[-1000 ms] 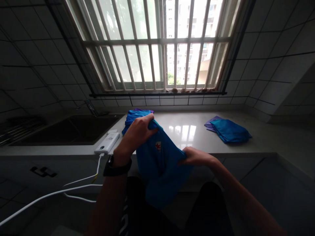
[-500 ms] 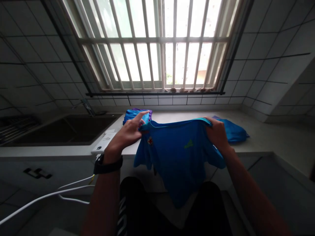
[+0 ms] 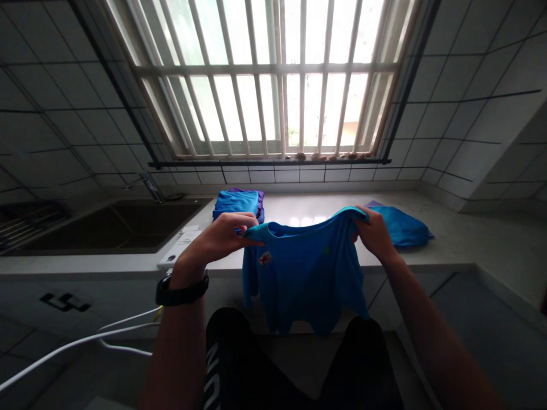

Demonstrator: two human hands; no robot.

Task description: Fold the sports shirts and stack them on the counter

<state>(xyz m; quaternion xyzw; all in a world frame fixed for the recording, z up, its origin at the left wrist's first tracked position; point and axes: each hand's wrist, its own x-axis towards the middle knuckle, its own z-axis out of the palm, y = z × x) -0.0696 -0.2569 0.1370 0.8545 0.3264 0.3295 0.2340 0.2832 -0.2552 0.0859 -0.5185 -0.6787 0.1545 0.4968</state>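
A blue T-shirt (image 3: 305, 273) hangs in front of the counter edge, its neckline uppermost and its lower part dangling above my knees. My left hand (image 3: 226, 234) pinches one shoulder, with the fingers closed over the cloth. At the other shoulder, my right hand (image 3: 374, 232) grips the bunched fabric. A small red and white badge (image 3: 265, 259) shows on the shirt's chest near my left hand; a green logo on the other side is partly lost in folds. Behind my left hand lies a folded stack of blue and purple clothes (image 3: 238, 203).
More blue clothing (image 3: 404, 226) lies on the white counter (image 3: 448, 245) at the right. To the left are a dark sink (image 3: 98, 228) with a faucet (image 3: 151, 187), and a white box-like device (image 3: 182, 245) near the edge. White cables (image 3: 81, 341) run below. A barred window is ahead.
My left fingers, one of them raised before, have closed on the shoulder. The neckline's left part has dropped slightly, and the shirt's hanging body has swung and spread, its lower tip rising.
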